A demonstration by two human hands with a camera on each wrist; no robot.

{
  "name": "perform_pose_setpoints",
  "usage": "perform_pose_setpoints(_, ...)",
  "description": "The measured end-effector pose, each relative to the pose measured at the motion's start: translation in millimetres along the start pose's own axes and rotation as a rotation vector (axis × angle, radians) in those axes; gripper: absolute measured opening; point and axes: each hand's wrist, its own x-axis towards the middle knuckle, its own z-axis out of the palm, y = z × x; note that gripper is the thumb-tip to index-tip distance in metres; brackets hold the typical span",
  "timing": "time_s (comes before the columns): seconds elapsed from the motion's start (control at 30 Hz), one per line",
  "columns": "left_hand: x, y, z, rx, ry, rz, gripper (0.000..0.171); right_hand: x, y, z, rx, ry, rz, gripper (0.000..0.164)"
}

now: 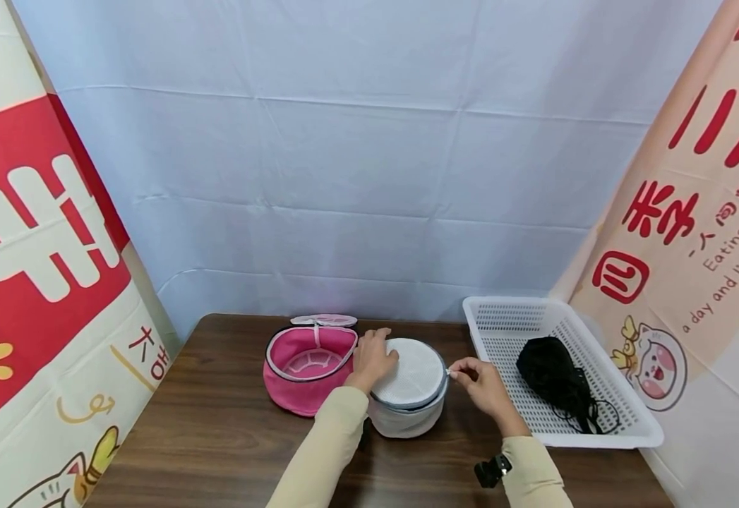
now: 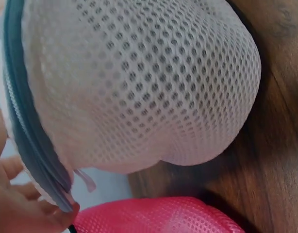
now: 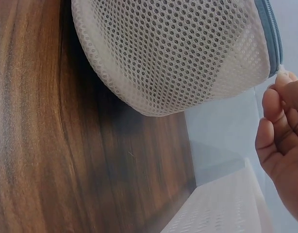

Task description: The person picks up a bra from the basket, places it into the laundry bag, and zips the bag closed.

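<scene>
A round white mesh laundry bag (image 1: 416, 374) with a grey-blue zipper rim stands on the table, its lid lying over the top. My left hand (image 1: 372, 360) grips the rim at the bag's left side, seen too in the left wrist view, where the fingers (image 2: 30, 204) hold the zipper edge. At the right side, my right hand (image 1: 485, 386) pinches the small zipper pull (image 3: 281, 72) between thumb and forefinger. Just left of the white bag sits a pink mesh laundry bag (image 1: 299, 400), its top open and its lid folded back.
A white perforated plastic basket (image 1: 598, 441) stands to the right, with a black bundle (image 1: 553, 374) with cords inside. The brown wooden table (image 1: 217, 423) ends at a pale hanging cloth (image 1: 356, 176) behind. Printed cloths hang on both sides.
</scene>
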Motion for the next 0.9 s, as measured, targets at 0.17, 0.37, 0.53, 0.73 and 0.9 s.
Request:
perform_pose_setpoints(0.17, 3.2, -5.8, 1.8, -0.005, -0.064, 0.009, 0.043, 1.2, -1.5, 0.7, 0.009, -0.004, 0.012, 0.008)
perform_pose_setpoints(0.37, 3.5, -8.3, 2.9, -0.059, -0.065, -0.008, 0.04, 2.8, -3.3, 1.7, 0.018, -0.007, 0.021, 0.007)
perform_pose_setpoints(0.53, 3.0, -7.8, 4.0, -0.082, -0.065, 0.014, 0.038, 1.6, -3.7, 1.6, 0.017, -0.009, 0.043, 0.004)
perform_pose_setpoints(0.73, 2.4, -6.2, 3.1, -0.068, -0.059, 0.029, 0.04, 1.1, -3.9, 2.3, 0.013, -0.013, 0.058, 0.005)
perform_pose_setpoints(0.9, 2.0, -4.7, 3.5, -0.034, -0.043, 0.021, 0.039, 1.5, -4.7, 2.9, 0.007, -0.018, 0.061, 0.006)
